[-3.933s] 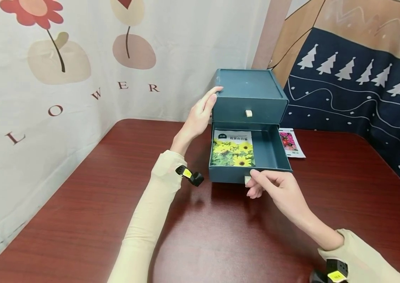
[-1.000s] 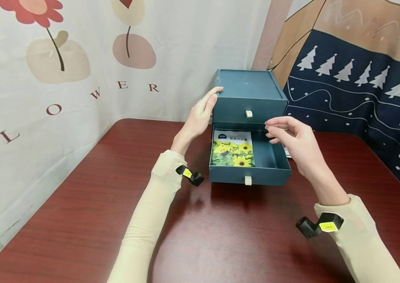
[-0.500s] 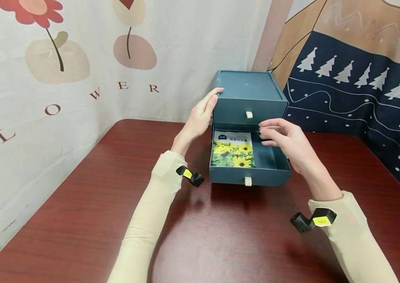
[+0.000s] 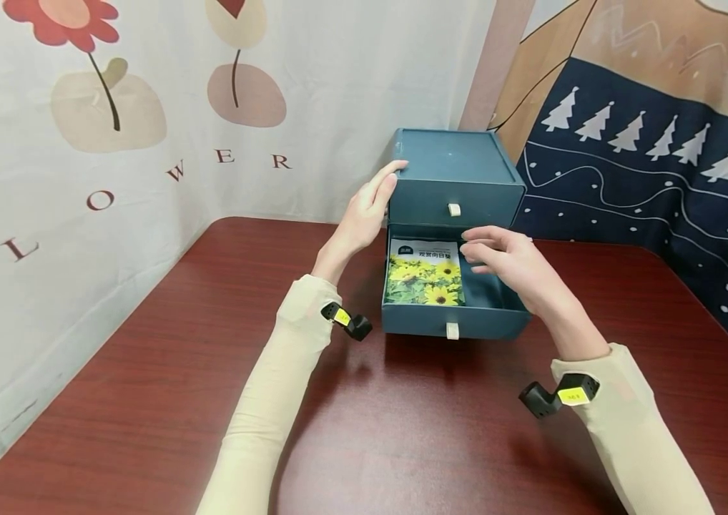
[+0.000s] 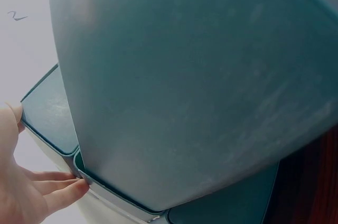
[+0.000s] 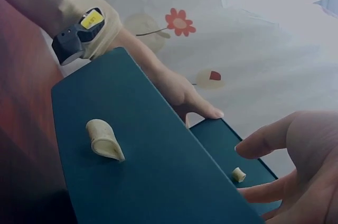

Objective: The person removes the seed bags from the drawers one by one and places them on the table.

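A blue two-drawer box (image 4: 457, 157) stands on the table with its lower drawer (image 4: 425, 321) pulled out. Flat inside that drawer, on the left, lies a packet printed with yellow sunflowers (image 4: 425, 275). My left hand (image 4: 360, 214) rests against the box's left side, its fingers reaching the top edge; the left wrist view shows the fingers (image 5: 66, 195) touching the side. Over the drawer's right half hovers my right hand (image 4: 512, 265), fingers loosely bent and apart, just right of the packet and holding nothing visible. In the right wrist view, the drawer's pull tab (image 6: 103, 139) hangs free.
The upper drawer (image 4: 425, 200) is closed, with a white pull tab (image 4: 454, 209). Dark red tabletop (image 4: 364, 415) spreads in front. A white flower-print curtain (image 4: 338, 86) and a navy tree-print cloth (image 4: 647, 186) hang behind.
My right hand has let go of the lower drawer's tab, risen over the drawer, then shifted left toward the sunflower packet. It now covers most of another packet seen behind the drawer. Left hand unchanged.
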The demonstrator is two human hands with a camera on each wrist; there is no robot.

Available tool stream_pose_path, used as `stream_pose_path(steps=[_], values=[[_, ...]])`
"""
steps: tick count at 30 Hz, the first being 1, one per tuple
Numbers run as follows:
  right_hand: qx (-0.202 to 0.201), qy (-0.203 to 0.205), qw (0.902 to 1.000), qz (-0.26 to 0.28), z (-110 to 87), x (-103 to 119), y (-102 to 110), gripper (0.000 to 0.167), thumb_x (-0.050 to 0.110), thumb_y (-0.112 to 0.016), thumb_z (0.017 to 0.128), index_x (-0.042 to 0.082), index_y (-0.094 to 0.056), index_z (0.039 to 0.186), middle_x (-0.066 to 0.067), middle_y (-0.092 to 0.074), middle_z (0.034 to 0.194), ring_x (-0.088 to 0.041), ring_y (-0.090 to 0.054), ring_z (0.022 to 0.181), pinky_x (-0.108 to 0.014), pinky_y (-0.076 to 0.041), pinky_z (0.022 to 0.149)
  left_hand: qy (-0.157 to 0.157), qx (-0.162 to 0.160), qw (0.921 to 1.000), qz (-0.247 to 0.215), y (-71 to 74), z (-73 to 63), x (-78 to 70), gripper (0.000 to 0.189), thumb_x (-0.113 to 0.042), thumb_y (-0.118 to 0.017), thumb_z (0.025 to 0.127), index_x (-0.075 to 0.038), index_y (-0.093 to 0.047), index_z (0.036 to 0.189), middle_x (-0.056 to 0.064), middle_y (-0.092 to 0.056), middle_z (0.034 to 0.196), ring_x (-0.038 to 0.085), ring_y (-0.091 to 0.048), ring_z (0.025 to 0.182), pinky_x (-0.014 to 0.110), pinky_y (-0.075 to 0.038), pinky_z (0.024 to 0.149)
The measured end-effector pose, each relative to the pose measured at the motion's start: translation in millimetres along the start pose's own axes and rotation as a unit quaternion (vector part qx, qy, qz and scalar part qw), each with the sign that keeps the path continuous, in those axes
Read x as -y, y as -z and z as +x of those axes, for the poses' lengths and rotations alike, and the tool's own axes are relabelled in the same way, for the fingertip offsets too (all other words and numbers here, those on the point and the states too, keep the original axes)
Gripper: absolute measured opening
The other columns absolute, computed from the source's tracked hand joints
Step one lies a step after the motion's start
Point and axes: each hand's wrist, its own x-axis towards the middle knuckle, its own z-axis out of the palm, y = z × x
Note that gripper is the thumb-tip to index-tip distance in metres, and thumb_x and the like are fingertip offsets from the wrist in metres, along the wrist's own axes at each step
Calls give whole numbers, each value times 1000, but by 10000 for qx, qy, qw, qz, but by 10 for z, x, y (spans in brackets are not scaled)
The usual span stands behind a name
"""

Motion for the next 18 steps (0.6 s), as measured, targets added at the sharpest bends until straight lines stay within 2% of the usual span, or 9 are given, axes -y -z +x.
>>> stream_pose_path(steps=[13,18], values=[[324,-348,9989,12,122,-63,-51,55,24,-52,106,-6,-37,150,-27,-42,149,-42,-49,131,-51,-40,108,30,-18,10000,41,0,-11,-6,48,-41,-30,112,-25,-39,156,9,-35,65,29,-37,57,35,-37,68],[445,-580,9973,-102,142,-56,-73,58,27,-52,106,-5,-35,151,-26,-41,149,-43,-48,130,-51,-40,109,16,-17,10000,29,-5,-4,-6,48,-40,-30,112,-24,-39,156,9,-33,64,28,-35,55,35,-36,65]])
